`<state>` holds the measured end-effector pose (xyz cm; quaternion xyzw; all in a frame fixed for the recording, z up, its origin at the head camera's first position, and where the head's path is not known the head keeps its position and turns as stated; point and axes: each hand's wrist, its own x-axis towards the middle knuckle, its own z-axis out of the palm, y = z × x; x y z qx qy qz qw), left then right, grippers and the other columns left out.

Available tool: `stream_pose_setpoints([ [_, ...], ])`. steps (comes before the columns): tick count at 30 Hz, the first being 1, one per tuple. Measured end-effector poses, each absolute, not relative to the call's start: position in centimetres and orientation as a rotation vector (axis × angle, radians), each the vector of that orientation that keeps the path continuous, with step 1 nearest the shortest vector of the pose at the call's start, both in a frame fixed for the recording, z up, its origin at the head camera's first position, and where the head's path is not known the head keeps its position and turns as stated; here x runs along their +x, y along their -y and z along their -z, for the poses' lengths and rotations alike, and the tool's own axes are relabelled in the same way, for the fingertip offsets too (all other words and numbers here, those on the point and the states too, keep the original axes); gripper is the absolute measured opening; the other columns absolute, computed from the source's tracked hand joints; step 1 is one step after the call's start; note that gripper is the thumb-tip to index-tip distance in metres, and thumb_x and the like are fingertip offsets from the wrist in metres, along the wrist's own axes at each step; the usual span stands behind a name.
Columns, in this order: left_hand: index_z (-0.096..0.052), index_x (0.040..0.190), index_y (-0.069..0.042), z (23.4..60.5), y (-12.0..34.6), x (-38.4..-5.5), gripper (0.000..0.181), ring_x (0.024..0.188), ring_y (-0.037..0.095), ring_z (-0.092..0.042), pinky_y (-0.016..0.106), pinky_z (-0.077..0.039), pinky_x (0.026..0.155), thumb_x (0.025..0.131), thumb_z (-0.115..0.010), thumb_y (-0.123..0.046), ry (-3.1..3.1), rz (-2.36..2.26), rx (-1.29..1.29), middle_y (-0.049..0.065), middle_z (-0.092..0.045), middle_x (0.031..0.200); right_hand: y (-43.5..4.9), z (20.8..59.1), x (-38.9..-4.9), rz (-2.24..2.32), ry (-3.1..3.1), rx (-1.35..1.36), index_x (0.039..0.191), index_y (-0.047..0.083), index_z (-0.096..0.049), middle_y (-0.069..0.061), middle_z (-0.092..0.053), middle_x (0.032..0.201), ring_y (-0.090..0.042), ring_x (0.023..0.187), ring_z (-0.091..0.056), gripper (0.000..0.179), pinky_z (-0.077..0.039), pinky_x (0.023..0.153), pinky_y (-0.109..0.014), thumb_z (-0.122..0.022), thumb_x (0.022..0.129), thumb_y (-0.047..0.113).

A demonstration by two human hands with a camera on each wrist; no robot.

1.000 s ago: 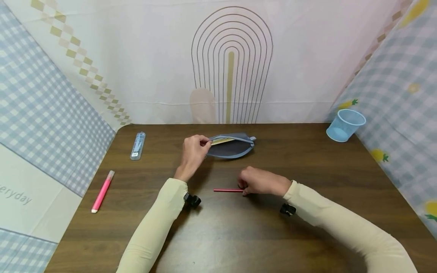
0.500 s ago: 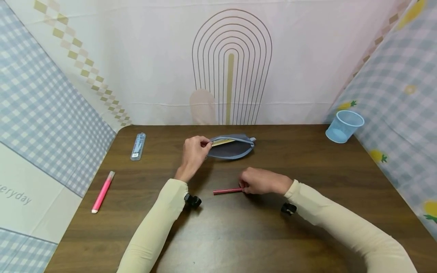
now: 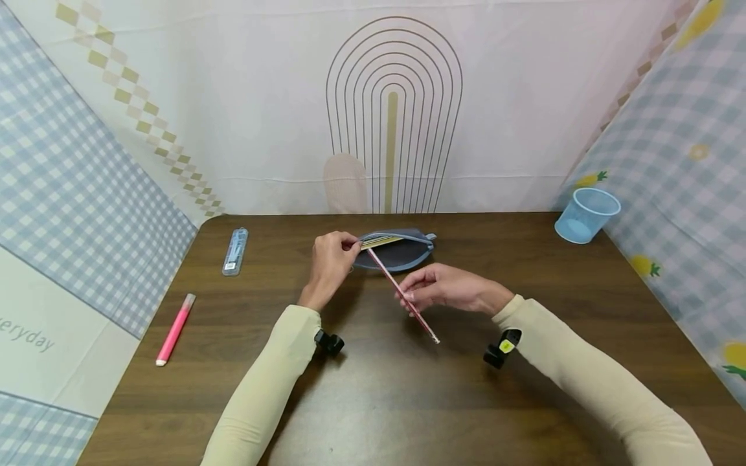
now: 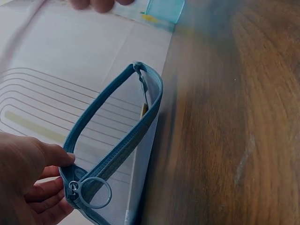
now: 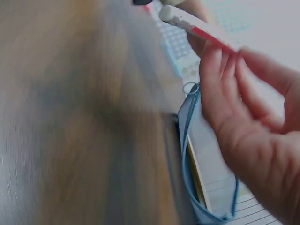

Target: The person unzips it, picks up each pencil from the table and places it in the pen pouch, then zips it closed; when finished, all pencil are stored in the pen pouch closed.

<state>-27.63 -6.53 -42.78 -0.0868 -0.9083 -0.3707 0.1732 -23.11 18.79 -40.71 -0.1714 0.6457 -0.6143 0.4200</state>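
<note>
My left hand [image 3: 332,264] pinches the left end of a zip pouch [image 3: 404,266] with a blue border, keeping its mouth spread wide. Yellowish sticks [image 3: 380,243] show inside it in the head view. In the left wrist view, a ring pull [image 4: 95,192] hangs from the pouch's zip, close to the fingers. My right hand [image 3: 445,287] pinches a thin red pencil [image 3: 423,323] around its middle. The pencil slants, its far end overlapping the pouch mouth in the head view. Its pale, blunt near end [image 5: 171,15] faces the right wrist camera.
A pink marker [image 3: 175,331] lies at the left of the brown table [image 3: 373,414]. Behind it is a slim blue packaged case [image 3: 236,251]. A light blue mesh cup [image 3: 586,215] stands at the back right corner, near the hanging cloth [image 3: 670,155].
My right hand has lifted the red pencil off the table and swung it from lying sideways to slanting toward the pouch. My left hand has stayed on the pouch.
</note>
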Motion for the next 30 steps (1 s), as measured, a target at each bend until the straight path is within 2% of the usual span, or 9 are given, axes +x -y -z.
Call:
stream_pose_setpoints([
  [3, -0.080, 0.087, -0.007, 42.8, 6.6, -27.6, 0.012, 0.072, 0.017, -0.069, 0.030, -0.056, 0.065, 0.090, -0.073, -0.016, 2.570, 1.039, -0.250, 0.006, -0.076, 0.082, -18.3, 41.4, -23.8, 1.705, -1.437, -0.138, 0.133, -0.014, -0.053, -0.008, -0.075, 0.106, -0.016, 0.098, -0.071, 0.033, -0.059, 0.090, -0.033, -0.051, 0.103, 0.001],
  [7, -0.080, 0.087, -0.007, 42.9, 6.5, -27.5, 0.011, 0.072, 0.017, -0.069, 0.031, -0.057, 0.066, 0.090, -0.074, -0.016, 2.566, 1.037, -0.254, 0.006, -0.076, 0.082, -17.6, 42.4, -25.0, 1.898, -1.245, 0.187, 0.117, -0.008, -0.065, -0.012, -0.076, 0.101, -0.018, 0.095, -0.074, 0.025, -0.060, 0.087, -0.030, -0.044, 0.106, 0.001],
  [9, -0.080, 0.088, -0.007, 42.9, 6.5, -27.4, 0.011, 0.073, 0.017, -0.069, 0.031, -0.057, 0.067, 0.090, -0.074, -0.016, 2.571, 1.038, -0.251, 0.006, -0.076, 0.082, -17.3, 42.7, -25.7, 1.975, -1.189, 0.308, 0.098, -0.003, -0.071, -0.015, -0.076, 0.098, -0.020, 0.091, -0.075, 0.027, -0.061, 0.085, -0.031, -0.045, 0.105, 0.001],
  [12, -0.080, 0.087, -0.007, 42.9, 6.4, -27.4, 0.011, 0.073, 0.017, -0.070, 0.031, -0.057, 0.068, 0.090, -0.074, -0.016, 2.573, 1.045, -0.244, 0.006, -0.076, 0.082, -16.8, 42.8, -26.6, 2.063, -1.141, 0.428, 0.094, -0.003, -0.070, -0.017, -0.076, 0.093, -0.023, 0.089, -0.076, 0.027, -0.061, 0.084, -0.031, -0.046, 0.105, 0.001],
  [16, -0.080, 0.087, -0.007, 42.8, 6.3, -27.4, 0.010, 0.074, 0.017, -0.070, 0.032, -0.057, 0.068, 0.089, -0.074, -0.015, 2.571, 1.043, -0.239, 0.006, -0.076, 0.081, -16.1, 42.7, -27.5, 2.138, -1.119, 0.490, 0.112, -0.007, -0.064, -0.023, -0.075, 0.102, -0.024, 0.093, -0.075, 0.022, -0.057, 0.095, -0.030, -0.045, 0.104, 0.000],
  [20, -0.080, 0.087, -0.007, 42.8, 6.2, -27.4, 0.010, 0.074, 0.017, -0.070, 0.032, -0.057, 0.068, 0.090, -0.075, -0.016, 2.579, 1.038, -0.241, 0.006, -0.077, 0.082, -15.1, 42.7, -28.2, 2.179, -1.049, 0.551, 0.146, -0.005, -0.043, -0.024, -0.073, 0.109, -0.024, 0.095, -0.074, 0.042, -0.046, 0.109, -0.030, -0.045, 0.104, -0.001],
  [24, -0.080, 0.088, -0.007, 42.7, 6.2, -27.4, 0.011, 0.073, 0.017, -0.070, 0.031, -0.057, 0.067, 0.090, -0.075, -0.017, 2.582, 1.047, -0.243, 0.007, -0.077, 0.083, -14.1, 42.7, -28.8, 2.207, -0.994, 0.586, 0.155, -0.002, -0.030, -0.022, -0.073, 0.101, -0.023, 0.092, -0.073, 0.054, -0.042, 0.111, -0.030, -0.045, 0.103, -0.002],
  [27, -0.080, 0.089, -0.007, 42.6, 6.2, -27.3, 0.012, 0.073, 0.017, -0.070, 0.031, -0.057, 0.067, 0.090, -0.074, -0.018, 2.583, 1.042, -0.247, 0.006, -0.077, 0.083, -13.4, 42.7, -29.2, 2.231, -1.000, 0.582, 0.155, -0.002, -0.030, -0.023, -0.067, 0.124, -0.022, 0.111, -0.068, 0.055, -0.042, 0.110, -0.028, -0.044, 0.103, -0.003],
  [30, -0.081, 0.089, -0.007, 42.7, 6.2, -27.3, 0.012, 0.073, 0.015, -0.070, 0.030, -0.057, 0.066, 0.090, -0.074, -0.018, 2.589, 1.034, -0.245, 0.006, -0.077, 0.083, -12.7, 42.8, -29.5, 2.264, -1.004, 0.577, 0.156, -0.001, -0.029, -0.020, -0.047, 0.152, -0.021, 0.136, -0.053, 0.053, -0.040, 0.112, -0.027, -0.041, 0.104, -0.004],
])
